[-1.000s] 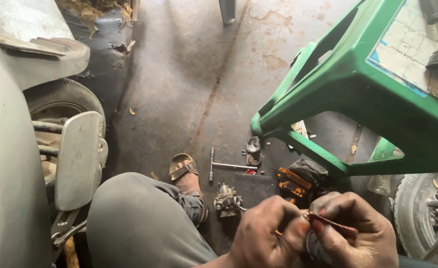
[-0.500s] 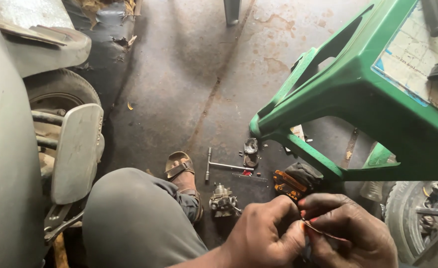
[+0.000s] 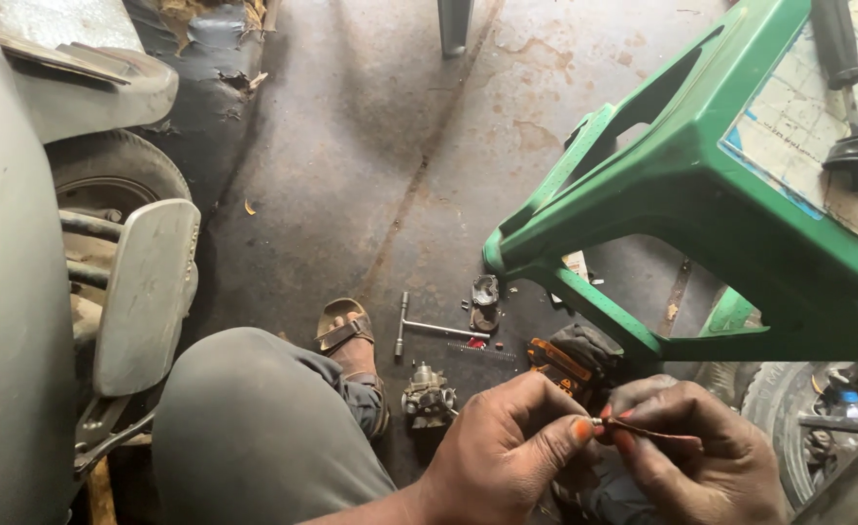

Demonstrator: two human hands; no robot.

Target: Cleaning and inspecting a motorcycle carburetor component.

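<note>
A thin, reddish-brown metal strip [image 3: 647, 433] was held low in the head view, above the dark, stained concrete floor [image 3: 351, 175]. It was pinched at its near end between the thumb and forefinger of the left hand [image 3: 507, 452], whose fingertips were stained orange, and it was gripped further along by the closed fingers of the right hand [image 3: 696, 462]. The two hands were nearly touching at the strip. Whether anything else was enclosed in either palm could not be told.

Just beyond the hands, an orange and black boxy part [image 3: 557, 360] was seen on the floor, and to its left a small grey metal carburettor body [image 3: 429, 394]. Further off, a T-shaped metal wrench [image 3: 424, 328] was laid beside small dark round metal pieces [image 3: 484, 301]. A tilted green plastic stool [image 3: 682, 204] was seen on the right, with a black-handled screwdriver [image 3: 837, 49] on its top. A knee in grey trousers [image 3: 254, 428] and a foot in a brown sandal [image 3: 346, 335] were seen left of the hands, near a scooter's tyre [image 3: 108, 180].
</note>
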